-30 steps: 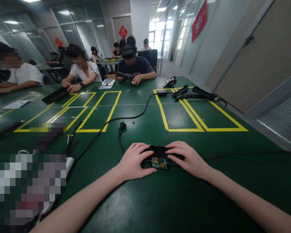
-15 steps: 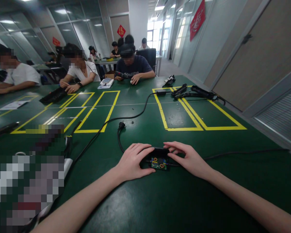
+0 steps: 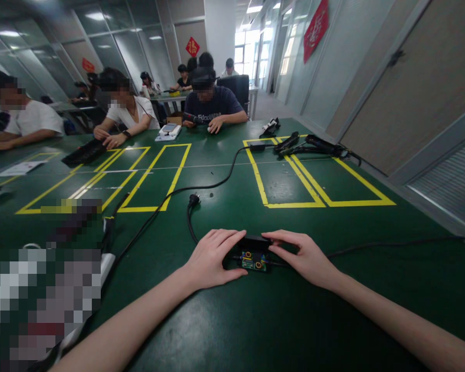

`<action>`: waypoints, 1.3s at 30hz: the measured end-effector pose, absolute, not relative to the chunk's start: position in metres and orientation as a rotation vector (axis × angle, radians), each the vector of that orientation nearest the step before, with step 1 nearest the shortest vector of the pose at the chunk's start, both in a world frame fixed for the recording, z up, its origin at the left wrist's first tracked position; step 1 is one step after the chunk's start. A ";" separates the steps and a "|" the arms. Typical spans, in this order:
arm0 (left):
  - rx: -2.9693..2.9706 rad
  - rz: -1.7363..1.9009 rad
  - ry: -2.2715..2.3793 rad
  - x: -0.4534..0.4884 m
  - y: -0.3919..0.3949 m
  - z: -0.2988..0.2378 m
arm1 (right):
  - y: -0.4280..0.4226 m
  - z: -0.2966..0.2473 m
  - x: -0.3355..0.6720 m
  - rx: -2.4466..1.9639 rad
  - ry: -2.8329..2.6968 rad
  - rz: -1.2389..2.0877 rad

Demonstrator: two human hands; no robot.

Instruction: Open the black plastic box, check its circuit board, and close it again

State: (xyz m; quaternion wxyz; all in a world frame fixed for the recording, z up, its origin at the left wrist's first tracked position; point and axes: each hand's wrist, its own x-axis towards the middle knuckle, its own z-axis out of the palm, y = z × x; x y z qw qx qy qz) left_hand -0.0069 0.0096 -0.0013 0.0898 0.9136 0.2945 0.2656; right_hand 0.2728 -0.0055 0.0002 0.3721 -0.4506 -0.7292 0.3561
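Observation:
A small green circuit board [image 3: 253, 261] with two ring-shaped coils lies on the table between my hands. Just behind it stands a black plastic casing [image 3: 256, 241], tilted up. My left hand [image 3: 217, 258] curves round the casing's left end, its fingertips on the top edge and its thumb by the board's near edge. Thumb and fingers of my right hand [image 3: 300, 253] pinch the casing's right end. Black leads run from both sides of the board under my hands; how they join it is partly hidden.
A black plug [image 3: 194, 200] on a cord lies ahead of my left hand. A long black cable [image 3: 205, 188] crosses the green table [image 3: 225, 330], marked with yellow tape. White items, partly blurred, lie at left; black cable bundles [image 3: 318, 146] at far right. Several people [image 3: 213, 103] sit opposite.
The casing has tipped slightly between my hands, and the right fingers have closed in on its end. My left hand and the board stay almost where they were.

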 end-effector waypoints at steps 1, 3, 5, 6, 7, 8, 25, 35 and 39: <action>2.715 0.792 0.874 -0.007 0.010 -0.001 | -0.006 0.000 0.273 -1.147 -1.873 0.904; 2.711 0.796 0.867 -0.007 0.010 -0.001 | -0.006 0.000 0.273 -1.136 -1.883 0.891; 2.709 0.796 0.861 -0.007 0.010 -0.001 | -0.006 0.001 0.274 -1.127 -1.889 0.881; 2.708 0.792 0.862 -0.007 0.010 -0.001 | -0.006 0.001 0.274 -1.122 -1.890 0.876; 2.707 0.786 0.864 -0.007 0.010 -0.001 | -0.006 0.001 0.274 -1.118 -1.892 0.871; 2.706 0.779 0.866 -0.007 0.010 -0.001 | -0.006 0.001 0.274 -1.113 -1.896 0.867; 2.698 0.746 0.877 -0.007 0.009 0.001 | -0.007 0.002 0.273 -1.157 -1.678 1.060; 2.702 0.756 0.860 -0.006 0.009 0.000 | -0.008 0.004 0.271 -1.110 -1.653 1.102; 2.700 0.723 0.881 -0.006 0.009 0.001 | -0.009 0.004 0.270 -1.095 -1.673 1.084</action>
